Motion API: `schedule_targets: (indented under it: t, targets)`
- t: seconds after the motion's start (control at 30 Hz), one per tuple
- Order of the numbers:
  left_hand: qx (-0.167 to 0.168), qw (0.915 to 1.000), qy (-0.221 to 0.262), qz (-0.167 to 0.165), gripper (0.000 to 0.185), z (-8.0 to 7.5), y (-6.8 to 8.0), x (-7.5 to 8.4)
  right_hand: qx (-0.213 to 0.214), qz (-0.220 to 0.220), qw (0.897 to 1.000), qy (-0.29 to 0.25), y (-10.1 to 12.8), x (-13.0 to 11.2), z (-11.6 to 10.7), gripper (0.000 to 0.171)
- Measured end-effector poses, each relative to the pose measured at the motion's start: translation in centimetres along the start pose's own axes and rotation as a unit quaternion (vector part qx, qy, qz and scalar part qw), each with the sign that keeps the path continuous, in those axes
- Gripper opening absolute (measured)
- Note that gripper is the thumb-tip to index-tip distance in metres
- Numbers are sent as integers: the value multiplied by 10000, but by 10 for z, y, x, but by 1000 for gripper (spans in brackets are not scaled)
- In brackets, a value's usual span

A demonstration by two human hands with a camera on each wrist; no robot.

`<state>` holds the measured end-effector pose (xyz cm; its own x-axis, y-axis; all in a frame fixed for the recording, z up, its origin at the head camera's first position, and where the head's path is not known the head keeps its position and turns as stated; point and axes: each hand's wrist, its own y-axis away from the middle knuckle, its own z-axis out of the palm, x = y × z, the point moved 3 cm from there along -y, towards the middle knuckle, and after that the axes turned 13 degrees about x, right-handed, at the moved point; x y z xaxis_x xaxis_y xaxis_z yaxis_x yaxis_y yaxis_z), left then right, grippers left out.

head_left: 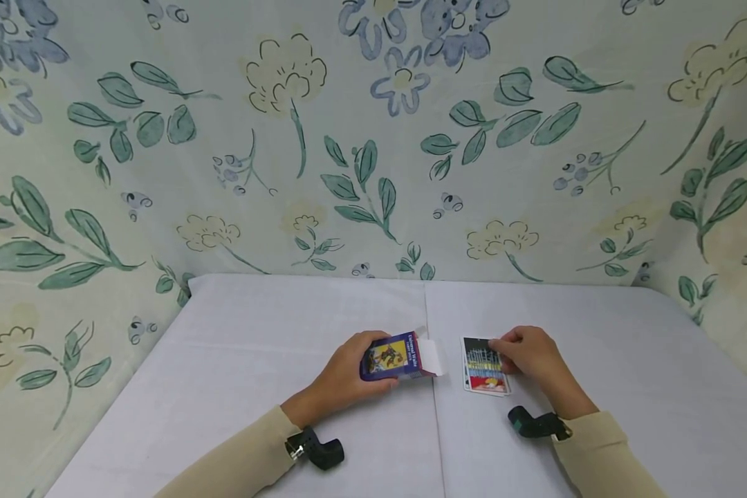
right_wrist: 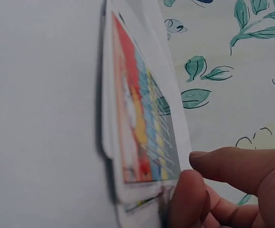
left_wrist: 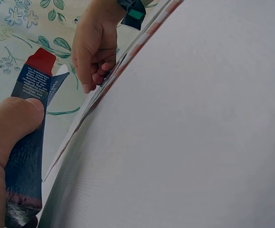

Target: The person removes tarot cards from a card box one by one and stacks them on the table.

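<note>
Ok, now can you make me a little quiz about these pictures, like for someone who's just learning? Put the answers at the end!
1. Which hand holds the blue card box?
2. True or false: in the head view, the open end of the box points toward the cards.
3. Fill in the blank: the cards rest on a ____ cloth.

Key:
1. The left hand.
2. True.
3. White.

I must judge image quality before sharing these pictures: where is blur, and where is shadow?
Head view: card box and cards fairly sharp; right wrist view: cards blurred, dark shadow along their left edge, leaf prints behind crisper; left wrist view: white print on the card box partly readable.
</note>
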<state>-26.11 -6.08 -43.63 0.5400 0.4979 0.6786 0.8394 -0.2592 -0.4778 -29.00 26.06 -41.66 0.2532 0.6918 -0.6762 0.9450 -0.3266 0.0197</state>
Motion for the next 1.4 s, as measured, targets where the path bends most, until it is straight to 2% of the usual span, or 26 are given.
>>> schedule_targets:
  t: [0.2,0.4,0.53,0.73,0.97,1.2,1.4]
  targets:
    - [-5,10000,-18,-34,72,1,1,-1,148,-252,9992,267,5,-8,-2,38]
    - [-22,10000,-16,-50,71,1,1,-1,55,-422,9975,565,15,-19,-4,50]
    - [-36,10000,0,-23,71,2,1,0,7,-697,9945,777,21,-24,-1,59]
    - [-34,10000,43,55,72,1,0,2,25,-1155,9861,1196,28,-28,5,72]
    - [-44,9999,69,75,72,1,0,1,35,-1459,9736,1754,38,-34,8,88]
    - [-46,9999,104,56,72,1,0,1,-281,-1735,9645,1969,44,-36,13,89]
    - [-32,9999,98,70,71,0,0,1,-253,-1753,9626,2050,45,-35,15,87]
